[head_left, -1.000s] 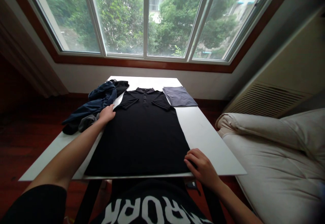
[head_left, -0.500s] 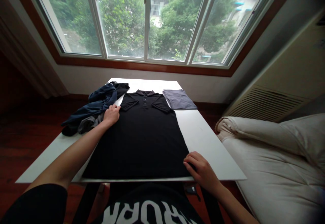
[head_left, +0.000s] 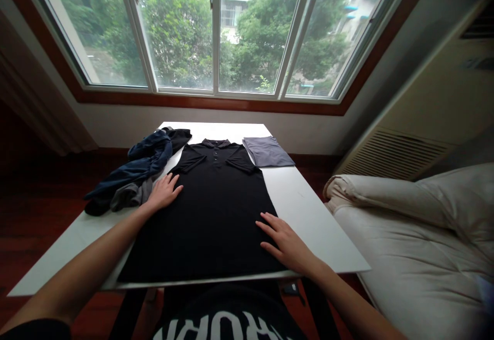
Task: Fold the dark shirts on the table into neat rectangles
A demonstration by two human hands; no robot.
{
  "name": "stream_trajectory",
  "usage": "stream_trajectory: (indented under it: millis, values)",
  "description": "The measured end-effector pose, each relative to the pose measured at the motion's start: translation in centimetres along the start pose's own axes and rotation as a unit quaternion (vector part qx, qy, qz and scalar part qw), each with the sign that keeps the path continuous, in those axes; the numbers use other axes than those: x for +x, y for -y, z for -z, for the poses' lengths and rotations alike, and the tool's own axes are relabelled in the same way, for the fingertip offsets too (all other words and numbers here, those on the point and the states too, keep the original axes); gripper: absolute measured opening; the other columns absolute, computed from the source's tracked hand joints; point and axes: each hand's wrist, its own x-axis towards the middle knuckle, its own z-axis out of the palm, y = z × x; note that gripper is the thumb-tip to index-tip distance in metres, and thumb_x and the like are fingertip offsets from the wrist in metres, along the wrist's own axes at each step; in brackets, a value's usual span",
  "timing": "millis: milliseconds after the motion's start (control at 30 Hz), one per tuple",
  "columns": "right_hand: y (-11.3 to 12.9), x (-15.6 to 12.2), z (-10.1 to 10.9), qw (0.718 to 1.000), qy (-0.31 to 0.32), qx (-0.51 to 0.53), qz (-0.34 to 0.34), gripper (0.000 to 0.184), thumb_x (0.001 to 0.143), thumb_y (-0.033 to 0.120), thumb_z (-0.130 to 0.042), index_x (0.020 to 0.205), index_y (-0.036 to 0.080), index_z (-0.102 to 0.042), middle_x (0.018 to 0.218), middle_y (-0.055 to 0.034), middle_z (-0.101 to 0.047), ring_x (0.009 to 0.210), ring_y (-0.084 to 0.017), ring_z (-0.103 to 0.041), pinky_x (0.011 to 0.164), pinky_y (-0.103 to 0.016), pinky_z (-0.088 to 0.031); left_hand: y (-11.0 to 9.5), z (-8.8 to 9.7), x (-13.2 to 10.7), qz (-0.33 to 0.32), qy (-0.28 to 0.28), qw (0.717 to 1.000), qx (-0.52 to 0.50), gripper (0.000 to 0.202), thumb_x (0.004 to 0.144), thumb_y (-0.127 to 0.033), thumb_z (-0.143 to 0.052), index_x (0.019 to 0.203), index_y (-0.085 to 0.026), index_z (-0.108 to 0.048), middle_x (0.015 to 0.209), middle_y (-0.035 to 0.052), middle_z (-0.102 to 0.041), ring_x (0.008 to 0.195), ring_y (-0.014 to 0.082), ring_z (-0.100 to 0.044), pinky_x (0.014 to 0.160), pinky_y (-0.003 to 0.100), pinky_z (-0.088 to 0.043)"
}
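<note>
A black polo shirt [head_left: 210, 221] lies spread on the white table, its collar toward the window and its hem along the near edge. Both short sleeves are folded inward over the chest. My left hand [head_left: 164, 192] rests on the shirt's left side below the sleeve, fingers spread. On the lower right side lies my right hand [head_left: 283, 242], its fingers stretched out over the fabric. Neither hand grips anything.
Rumpled dark clothes [head_left: 144, 162] are heaped along the left of the white table [head_left: 309, 216]. A folded grey garment [head_left: 268, 151] lies at the far right. A cream sofa [head_left: 409, 242] stands to the right, and a window is beyond.
My right hand has moved up and inward from the shirt's right edge onto the fabric, fingers spreading. My left hand has slid slightly nearer and its fingers have opened. The view has shifted slightly.
</note>
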Motion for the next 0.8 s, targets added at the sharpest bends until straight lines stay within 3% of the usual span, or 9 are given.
stream_trajectory:
  millis: [100, 200, 400, 533, 667, 800]
  values:
    - [-1.0, 1.1, 0.7, 1.000, -0.007, 0.013, -0.009, 0.046, 0.101, 0.044, -0.060, 0.145, 0.030, -0.060, 0.154, -0.0101, -0.051, 0.141, -0.030, -0.051, 0.118, -0.052, -0.044, 2.1, -0.4, -1.1, -0.052, 0.008, 0.999, -0.002, 0.073, 0.103, -0.061, -0.034, 0.162, -0.019, -0.039, 0.170, 0.0154, -0.028, 0.156, 0.0330, -0.026, 0.125, 0.049, -0.022]
    - [-2.8, 3.9, 1.0, 0.999, -0.032, 0.022, 0.006, 0.042, 0.102, 0.045, -0.059, 0.141, 0.030, -0.063, 0.154, -0.0095, -0.052, 0.141, -0.030, -0.050, 0.118, -0.051, -0.044, 3.3, -0.3, -1.9, -0.101, -0.001, 0.995, -0.013, 0.070, 0.104, -0.059, -0.034, 0.160, -0.018, -0.042, 0.169, 0.0138, -0.031, 0.155, 0.0315, -0.029, 0.126, 0.048, -0.022]
    - [-7.7, 10.6, -0.4, 0.998, -0.049, -0.029, 0.016, 0.059, 0.103, 0.045, -0.057, 0.157, 0.025, -0.047, 0.168, -0.0120, -0.031, 0.155, -0.033, -0.029, 0.126, -0.054, -0.031, 1.4, 2.4, -3.9, -0.154, -0.026, 0.988, -0.017, 0.061, 0.105, -0.054, -0.038, 0.153, -0.020, -0.052, 0.164, 0.0112, -0.041, 0.151, 0.0306, -0.038, 0.126, 0.049, -0.026]
    - [-9.4, 11.7, -1.6, 0.998, 0.002, -0.055, -0.001, 0.060, 0.104, 0.051, -0.052, 0.159, 0.026, -0.045, 0.167, -0.0123, -0.032, 0.155, -0.035, -0.030, 0.125, -0.058, -0.030, 0.7, 3.5, -5.7, -0.169, -0.022, 0.985, -0.022, 0.059, 0.105, -0.055, -0.038, 0.152, -0.023, -0.053, 0.163, 0.0094, -0.043, 0.148, 0.0293, -0.042, 0.125, 0.047, -0.030]
    - [-10.5, 12.0, -1.1, 0.999, -0.010, -0.045, 0.019, 0.053, 0.103, 0.052, -0.054, 0.150, 0.028, -0.056, 0.159, -0.0102, -0.047, 0.145, -0.032, -0.046, 0.120, -0.051, -0.039, 2.4, 3.3, -6.8, -0.130, -0.017, 0.991, -0.041, 0.062, 0.103, -0.057, -0.040, 0.153, -0.022, -0.053, 0.162, 0.0108, -0.045, 0.148, 0.0307, -0.042, 0.125, 0.050, -0.029]
    - [-12.4, 14.9, 0.8, 0.998, -0.064, 0.006, 0.009, 0.029, 0.103, 0.041, -0.054, 0.118, 0.027, -0.075, 0.126, -0.0071, -0.071, 0.116, -0.025, -0.066, 0.105, -0.039, -0.050, 3.5, 3.6, -7.0, -0.109, -0.038, 0.986, -0.120, 0.060, 0.104, -0.056, -0.036, 0.149, -0.020, -0.055, 0.157, 0.0094, -0.051, 0.144, 0.0275, -0.047, 0.122, 0.044, -0.035]
